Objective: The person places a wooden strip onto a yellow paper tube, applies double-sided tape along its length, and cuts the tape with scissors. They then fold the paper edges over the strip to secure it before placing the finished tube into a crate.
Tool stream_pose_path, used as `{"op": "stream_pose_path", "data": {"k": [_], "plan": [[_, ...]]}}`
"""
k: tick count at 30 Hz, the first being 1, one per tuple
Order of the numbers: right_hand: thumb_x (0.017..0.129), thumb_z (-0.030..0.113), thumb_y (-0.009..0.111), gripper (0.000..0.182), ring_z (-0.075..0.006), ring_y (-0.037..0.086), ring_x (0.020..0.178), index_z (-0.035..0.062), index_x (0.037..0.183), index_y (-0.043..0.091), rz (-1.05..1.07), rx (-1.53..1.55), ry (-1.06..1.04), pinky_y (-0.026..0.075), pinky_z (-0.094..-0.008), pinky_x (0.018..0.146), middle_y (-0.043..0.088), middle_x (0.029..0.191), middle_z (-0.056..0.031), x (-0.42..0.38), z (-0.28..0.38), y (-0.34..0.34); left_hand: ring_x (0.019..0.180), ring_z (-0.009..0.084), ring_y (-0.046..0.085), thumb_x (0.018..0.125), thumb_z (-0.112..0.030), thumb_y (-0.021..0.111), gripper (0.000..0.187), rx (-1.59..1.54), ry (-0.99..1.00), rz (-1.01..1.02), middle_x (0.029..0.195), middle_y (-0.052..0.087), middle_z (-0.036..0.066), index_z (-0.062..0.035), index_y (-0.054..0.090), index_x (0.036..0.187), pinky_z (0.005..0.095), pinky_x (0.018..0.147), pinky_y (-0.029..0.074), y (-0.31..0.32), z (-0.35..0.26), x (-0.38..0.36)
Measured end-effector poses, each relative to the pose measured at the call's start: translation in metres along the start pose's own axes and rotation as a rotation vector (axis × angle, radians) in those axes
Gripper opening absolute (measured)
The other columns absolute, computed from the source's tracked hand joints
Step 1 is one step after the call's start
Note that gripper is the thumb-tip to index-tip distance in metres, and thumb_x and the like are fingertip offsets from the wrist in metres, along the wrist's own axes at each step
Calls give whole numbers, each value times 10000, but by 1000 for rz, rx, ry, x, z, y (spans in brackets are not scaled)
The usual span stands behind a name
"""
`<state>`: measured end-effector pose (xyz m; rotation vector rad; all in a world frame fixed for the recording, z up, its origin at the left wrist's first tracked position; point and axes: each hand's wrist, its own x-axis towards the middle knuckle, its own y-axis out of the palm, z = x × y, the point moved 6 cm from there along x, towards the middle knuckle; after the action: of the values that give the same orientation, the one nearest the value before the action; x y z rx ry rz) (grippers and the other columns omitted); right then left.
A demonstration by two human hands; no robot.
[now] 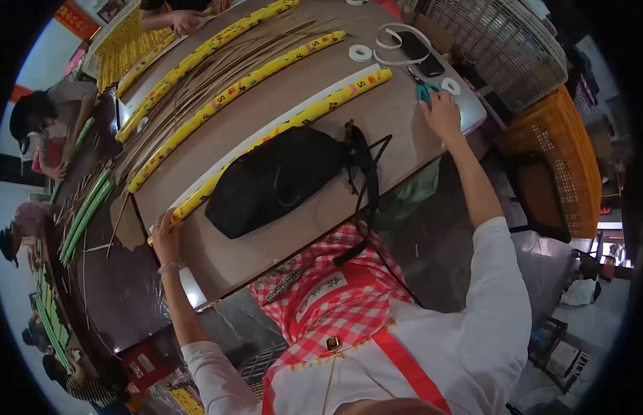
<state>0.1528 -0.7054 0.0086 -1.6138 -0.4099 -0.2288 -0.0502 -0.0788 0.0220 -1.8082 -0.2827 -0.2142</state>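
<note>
My left hand is closed around the near left end of a long yellow patterned paper roll, which has a white edge along its far side. At the table's right end my right hand has its fingers on the teal handles of a pair of scissors, whose blades point away from me. A black bag with straps lies against the roll, hiding part of its middle. Just beside the scissors are a roll of white tape and a dark phone.
More yellow rolls and thin brown sticks lie across the table. Another tape roll and a white strip loop are at the back. Wicker baskets stand right. Co-workers sit left; another's hands are opposite.
</note>
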Motion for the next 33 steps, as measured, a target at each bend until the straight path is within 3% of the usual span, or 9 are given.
{"op": "stream_pose_path", "data": {"k": [8,13,16,18,22,24,26,29,33], "plan": [[847,402,515,424,-304,529,889,69,1106,556,23,-32,84,428,-440,728,511,961,-125,2,-10,-7,963,330,542,761,-87,612,325,-83,-54,55,1052,572,140,-55,567,1082,380,824,426,2,-21,7],[843,219,565,172,-255,555,811,106,950,638,-149,192,-101,441,-386,693,540,909,-57,36,15,-41,1010,322,522,785,-131,602,385,-57,0,-2,1098,550,136,-75,525,1158,403,862,403,8,-18,2],[846,173,547,160,-269,564,803,75,934,637,-160,329,-85,449,-367,685,570,881,-68,75,41,-61,1024,319,518,788,-147,603,419,-17,-27,-4,1138,540,129,-80,509,1191,422,888,387,8,-21,4],[848,168,549,193,-236,574,812,47,978,624,-143,602,-114,454,-318,718,590,897,-94,93,78,-83,1036,317,514,784,-125,603,405,64,128,-91,1140,540,129,-71,518,1176,414,899,386,-7,-36,0],[859,217,569,227,-144,557,808,64,1018,623,147,943,-195,438,-274,738,606,924,-42,108,183,-104,1040,282,527,770,-102,621,325,-1,-27,-303,1104,561,115,-72,574,1089,383,888,411,-35,-3,-13],[865,228,568,214,-118,541,795,69,994,628,250,940,-362,425,-253,727,600,922,-15,98,248,-122,917,251,594,776,-138,632,243,-156,-264,-641,998,616,100,-66,625,1008,334,785,469,-62,45,-23],[858,210,576,197,-115,534,788,53,968,622,357,1027,-438,416,-235,712,594,905,-20,88,313,-122,763,197,630,779,-176,638,220,-305,-726,-635,861,654,91,-38,654,949,284,670,493,-66,112,-37],[832,136,586,159,-134,548,793,41,957,613,518,1142,-841,434,-251,696,596,899,-39,59,415,-127,682,117,619,773,-199,646,259,-620,-815,-502,803,665,81,-9,654,949,247,602,487,-49,152,-31],[827,155,593,215,-136,569,853,22,995,598,749,947,-1039,449,-267,772,616,916,-42,23,535,-109,613,89,595,775,-181,649,260,-767,-824,-472,736,654,54,0,647,961,224,561,471,-31,129,-19]]}}
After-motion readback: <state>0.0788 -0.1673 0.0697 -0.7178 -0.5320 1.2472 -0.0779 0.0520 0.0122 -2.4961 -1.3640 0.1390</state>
